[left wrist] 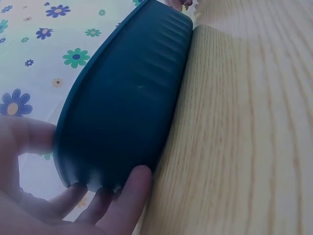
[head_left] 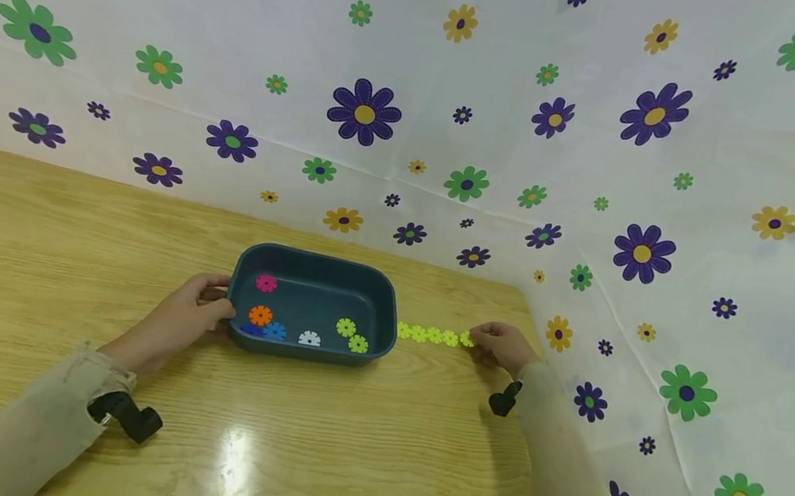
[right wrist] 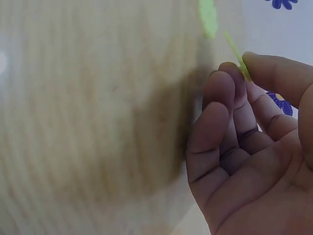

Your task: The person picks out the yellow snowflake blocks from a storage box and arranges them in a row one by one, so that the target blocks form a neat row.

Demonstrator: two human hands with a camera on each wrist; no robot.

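Note:
At the left end of a dark blue-green tray (head_left: pixel 306 350), my left hand (head_left: pixel 173 316) holds the end wall. The left wrist view has its fingers (left wrist: pixel 134 191) bent against the outside of the tray (left wrist: pixel 117 98). To the tray's right, my right hand (head_left: pixel 504 346) pinches a yellow-green flower-shaped disc (right wrist: pixel 238 59) between thumb and fingertip. This disc is at the right end of a row of yellow-green flower discs (head_left: pixel 435 335); the right wrist view shows it tilted, edge-on, near the blurred row (right wrist: pixel 209 19).
Inside the tray lie a pink disc (head_left: pixel 266 283), an orange disc (head_left: pixel 260 315), blue discs (head_left: pixel 274 331), a white disc (head_left: pixel 309 338) and two yellow-green discs (head_left: pixel 345 327). The wooden table (head_left: pixel 316 428) meets a flower-patterned cloth (head_left: pixel 303 46) behind and at right.

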